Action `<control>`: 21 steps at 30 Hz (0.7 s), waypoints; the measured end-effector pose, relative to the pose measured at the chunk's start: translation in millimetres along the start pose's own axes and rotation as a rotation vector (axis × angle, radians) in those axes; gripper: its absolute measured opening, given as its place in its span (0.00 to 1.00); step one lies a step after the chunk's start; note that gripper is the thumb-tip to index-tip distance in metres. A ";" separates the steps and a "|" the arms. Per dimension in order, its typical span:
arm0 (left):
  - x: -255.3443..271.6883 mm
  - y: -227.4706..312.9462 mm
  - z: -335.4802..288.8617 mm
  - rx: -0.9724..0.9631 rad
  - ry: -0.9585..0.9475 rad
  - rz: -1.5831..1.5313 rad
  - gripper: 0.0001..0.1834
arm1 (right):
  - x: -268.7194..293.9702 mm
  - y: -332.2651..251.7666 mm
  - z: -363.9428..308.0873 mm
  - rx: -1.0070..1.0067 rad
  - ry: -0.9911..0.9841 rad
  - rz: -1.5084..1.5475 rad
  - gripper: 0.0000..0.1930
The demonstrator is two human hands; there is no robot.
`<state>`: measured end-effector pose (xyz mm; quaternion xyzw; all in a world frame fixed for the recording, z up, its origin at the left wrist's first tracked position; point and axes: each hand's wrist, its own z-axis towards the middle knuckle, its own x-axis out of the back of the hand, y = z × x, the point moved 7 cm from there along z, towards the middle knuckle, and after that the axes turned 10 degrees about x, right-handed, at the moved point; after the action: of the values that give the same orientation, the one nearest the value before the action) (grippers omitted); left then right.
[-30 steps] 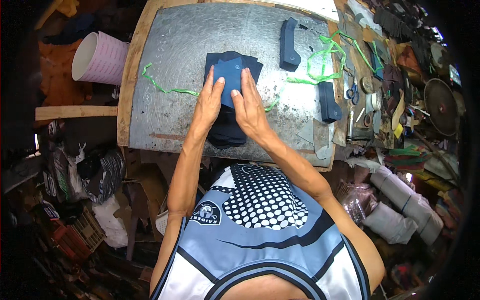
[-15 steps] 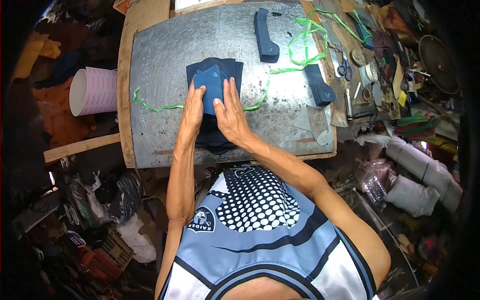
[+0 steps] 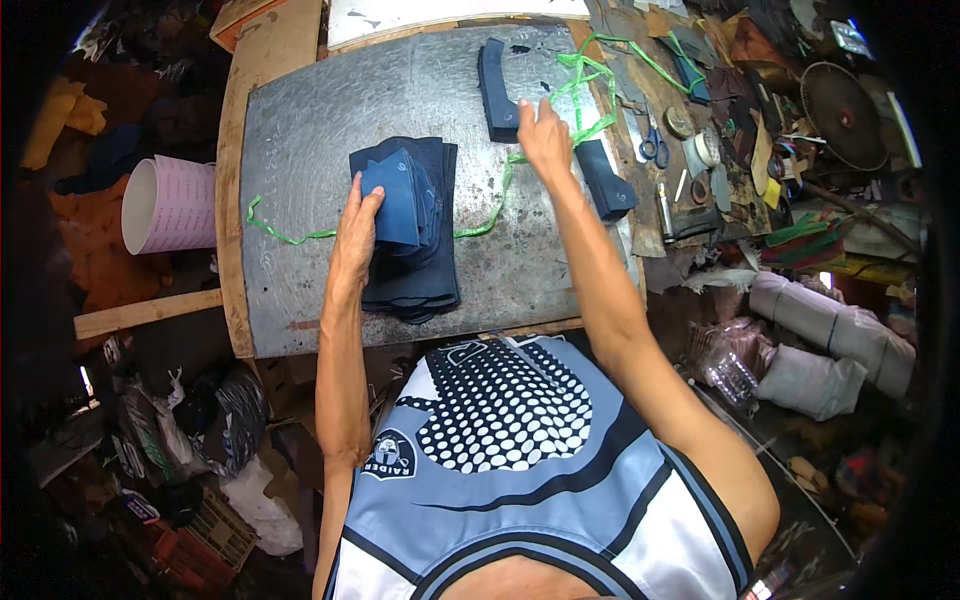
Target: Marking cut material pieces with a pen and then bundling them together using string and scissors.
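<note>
On the metal-topped table lies a pile of dark blue cut pieces [image 3: 430, 285], with a smaller stack of lighter blue pieces [image 3: 393, 205] on top of it. My left hand [image 3: 352, 235] grips the smaller stack's left side, thumb over the top edge and fingers along the side. Farther right, my right hand [image 3: 545, 145] is stretched out with its fingers apart, at the near end of a curved dark blue stack [image 3: 492, 85]. Whether the fingertips touch that stack I cannot tell. Another curved blue stack [image 3: 603, 180] lies right of my right wrist.
Green plastic strip [image 3: 490, 226] runs under the pile and loops near the curved stacks. Blue-handled scissors [image 3: 655, 148], tape rolls [image 3: 707, 150] and scraps crowd the table's right side. A pink-and-white roll [image 3: 170, 205] stands off the left edge; wrapped bundles [image 3: 835, 320] lie at the right.
My right hand has left the smaller stack and moved right and away to the curved stack. My left hand has stayed at the smaller stack. The whole view has shifted slightly.
</note>
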<state>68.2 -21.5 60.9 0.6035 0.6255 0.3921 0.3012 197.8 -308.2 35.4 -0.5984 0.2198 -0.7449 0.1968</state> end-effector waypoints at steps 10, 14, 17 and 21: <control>57.4 10.4 -37.5 -0.105 0.174 -0.160 0.46 | -65.4 55.0 32.0 -0.349 -0.542 0.244 0.41; 87.3 2.7 -65.4 -0.115 0.285 -0.185 0.44 | -81.0 67.5 36.4 -0.465 -0.501 0.426 0.40; 98.1 -7.9 -74.1 -0.109 0.323 -0.234 0.41 | -90.8 62.2 36.2 -0.459 -0.519 0.511 0.38; 106.9 -15.5 -80.0 -0.116 0.346 -0.224 0.40 | -85.9 42.5 36.3 -0.444 -0.575 0.481 0.36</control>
<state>-17.5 74.9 98.9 0.4355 0.7074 0.4895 0.2652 252.4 -298.8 -50.9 -0.7411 0.4442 -0.4153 0.2847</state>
